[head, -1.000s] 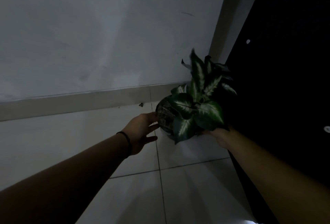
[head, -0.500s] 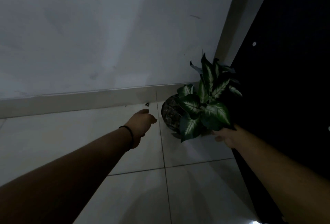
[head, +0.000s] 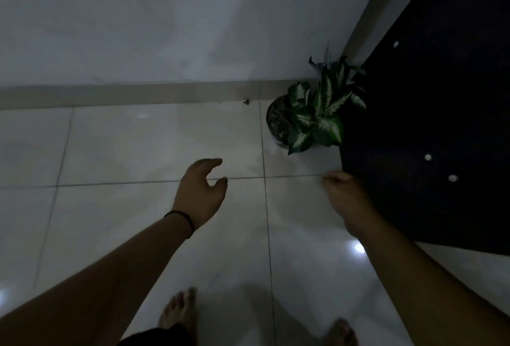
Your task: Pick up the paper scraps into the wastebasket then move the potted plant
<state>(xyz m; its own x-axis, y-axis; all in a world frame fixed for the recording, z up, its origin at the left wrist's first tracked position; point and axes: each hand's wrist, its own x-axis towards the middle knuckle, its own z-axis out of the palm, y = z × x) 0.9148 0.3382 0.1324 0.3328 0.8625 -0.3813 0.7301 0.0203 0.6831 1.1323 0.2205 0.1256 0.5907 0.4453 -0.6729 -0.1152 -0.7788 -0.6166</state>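
Note:
The potted plant (head: 311, 116), with green and white leaves in a dark round pot, stands on the tiled floor in the corner between the wall and a dark cabinet. My left hand (head: 202, 191) hangs over the floor well in front of it, fingers loosely curled, holding nothing. Near the cabinet's edge my right hand (head: 343, 191) is also off the plant, its fingers curled under and nothing visible in them. No paper scraps or wastebasket are in view.
A dark cabinet (head: 430, 125) with small pale dots fills the right side. The white wall (head: 165, 28) and its skirting run along the back. A tiny dark speck (head: 246, 102) lies by the skirting. My bare feet (head: 179, 315) stand on the glossy tiles.
Both hands have let go of the plant and drawn back toward me. The plant now stands in the corner, and the view has pulled away from it.

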